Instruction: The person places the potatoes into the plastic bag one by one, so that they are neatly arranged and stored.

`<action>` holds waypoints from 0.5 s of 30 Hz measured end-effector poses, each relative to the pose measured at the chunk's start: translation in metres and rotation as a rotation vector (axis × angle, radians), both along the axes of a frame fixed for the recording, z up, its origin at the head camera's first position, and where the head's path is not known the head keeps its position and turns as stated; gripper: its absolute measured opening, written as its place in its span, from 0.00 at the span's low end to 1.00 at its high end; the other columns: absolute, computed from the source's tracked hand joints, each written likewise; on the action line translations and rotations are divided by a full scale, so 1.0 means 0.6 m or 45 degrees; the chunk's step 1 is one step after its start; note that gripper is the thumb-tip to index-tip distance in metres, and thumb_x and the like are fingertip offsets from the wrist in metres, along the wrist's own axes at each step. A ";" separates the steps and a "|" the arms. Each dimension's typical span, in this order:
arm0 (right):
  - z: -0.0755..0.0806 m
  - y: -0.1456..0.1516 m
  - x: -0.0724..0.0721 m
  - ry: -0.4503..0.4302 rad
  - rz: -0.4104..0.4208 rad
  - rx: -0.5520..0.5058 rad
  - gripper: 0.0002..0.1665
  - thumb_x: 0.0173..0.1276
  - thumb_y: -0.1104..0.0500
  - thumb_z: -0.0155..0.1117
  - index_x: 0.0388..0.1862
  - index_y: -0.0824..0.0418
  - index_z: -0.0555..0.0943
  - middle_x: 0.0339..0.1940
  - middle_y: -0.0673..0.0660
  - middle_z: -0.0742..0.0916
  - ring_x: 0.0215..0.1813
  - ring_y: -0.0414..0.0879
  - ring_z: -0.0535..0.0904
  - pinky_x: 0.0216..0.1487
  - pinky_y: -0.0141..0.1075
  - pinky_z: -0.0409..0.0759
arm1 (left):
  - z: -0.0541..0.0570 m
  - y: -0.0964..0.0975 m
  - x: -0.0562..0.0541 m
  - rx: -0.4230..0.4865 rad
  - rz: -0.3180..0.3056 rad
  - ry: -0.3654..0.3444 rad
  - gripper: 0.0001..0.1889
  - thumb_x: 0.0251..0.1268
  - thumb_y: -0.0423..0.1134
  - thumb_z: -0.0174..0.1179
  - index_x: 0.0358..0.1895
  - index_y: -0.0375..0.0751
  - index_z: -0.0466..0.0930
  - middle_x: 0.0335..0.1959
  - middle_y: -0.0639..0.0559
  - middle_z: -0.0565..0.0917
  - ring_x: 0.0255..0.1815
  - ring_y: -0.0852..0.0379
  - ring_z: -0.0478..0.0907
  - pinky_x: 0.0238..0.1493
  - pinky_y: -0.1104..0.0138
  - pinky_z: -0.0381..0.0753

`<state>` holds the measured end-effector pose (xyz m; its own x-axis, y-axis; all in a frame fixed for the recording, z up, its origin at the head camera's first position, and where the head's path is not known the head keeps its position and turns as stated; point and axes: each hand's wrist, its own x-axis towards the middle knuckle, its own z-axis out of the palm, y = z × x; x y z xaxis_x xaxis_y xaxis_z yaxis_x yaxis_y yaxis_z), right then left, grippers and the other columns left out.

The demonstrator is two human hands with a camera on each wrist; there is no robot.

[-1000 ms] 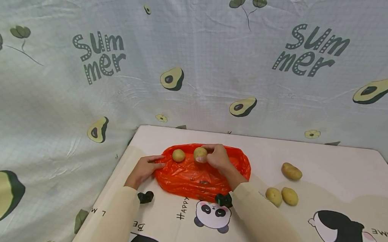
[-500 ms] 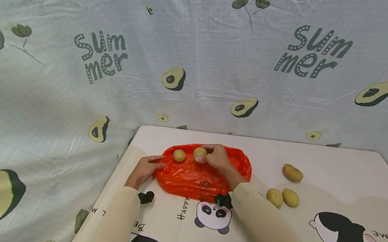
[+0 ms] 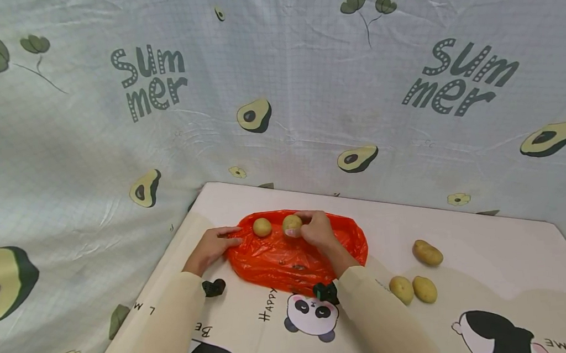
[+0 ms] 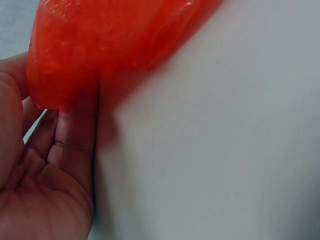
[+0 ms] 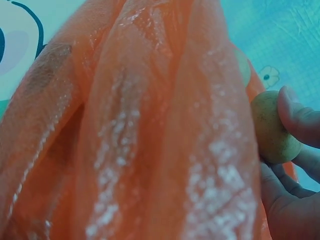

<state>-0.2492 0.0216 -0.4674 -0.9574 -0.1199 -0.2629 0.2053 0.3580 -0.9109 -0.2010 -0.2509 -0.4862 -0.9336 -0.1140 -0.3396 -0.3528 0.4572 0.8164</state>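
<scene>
A red plastic bag [image 3: 279,257] lies spread on the table, its mouth gaping toward the back. My left hand [image 3: 210,247] pinches the bag's left edge; in the left wrist view the thumb is on one side of the red film and the fingers [image 4: 80,135] on the other. Over the opening, my right hand [image 3: 317,230] grips a round yellow potato [image 3: 292,225] between thumb and fingers. The same potato [image 5: 272,127] shows beside the bag's folds in the right wrist view. Another potato [image 3: 262,227] sits inside the bag's mouth, to the left.
Three more potatoes lie on the table right of the bag: one oblong potato [image 3: 427,252] farther back and a pair of potatoes [image 3: 424,289] nearer. A patterned cloth [image 3: 286,87] hangs behind and to the left of the white table [image 3: 493,248]. Dark wrist cameras [image 3: 325,292] sit under the wrists.
The head view has shifted very slightly. Both hands hold the same places, with the potato still in the right hand.
</scene>
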 end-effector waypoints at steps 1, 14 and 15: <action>0.000 0.000 0.000 -0.002 -0.001 -0.002 0.30 0.63 0.59 0.79 0.65 0.57 0.83 0.60 0.58 0.87 0.55 0.56 0.82 0.61 0.48 0.87 | 0.000 0.000 0.000 0.003 0.000 0.002 0.24 0.74 0.40 0.62 0.70 0.41 0.78 0.74 0.36 0.75 0.68 0.40 0.77 0.68 0.53 0.83; -0.004 -0.003 -0.002 -0.027 -0.024 -0.005 0.29 0.63 0.60 0.78 0.64 0.56 0.84 0.59 0.58 0.87 0.56 0.56 0.81 0.61 0.49 0.88 | 0.001 -0.001 0.001 -0.006 -0.010 0.024 0.24 0.74 0.41 0.62 0.70 0.41 0.79 0.74 0.36 0.76 0.67 0.41 0.78 0.68 0.53 0.83; -0.004 -0.003 -0.002 -0.030 -0.027 -0.005 0.29 0.62 0.60 0.79 0.64 0.56 0.84 0.59 0.58 0.87 0.56 0.56 0.81 0.61 0.49 0.87 | 0.001 -0.001 0.001 -0.008 -0.010 0.024 0.24 0.74 0.41 0.62 0.70 0.41 0.79 0.74 0.36 0.76 0.67 0.41 0.78 0.68 0.53 0.83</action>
<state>-0.2507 0.0197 -0.4697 -0.9533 -0.1004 -0.2849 0.2343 0.3495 -0.9072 -0.2002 -0.2515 -0.4859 -0.9407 -0.1086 -0.3212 -0.3337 0.4652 0.8199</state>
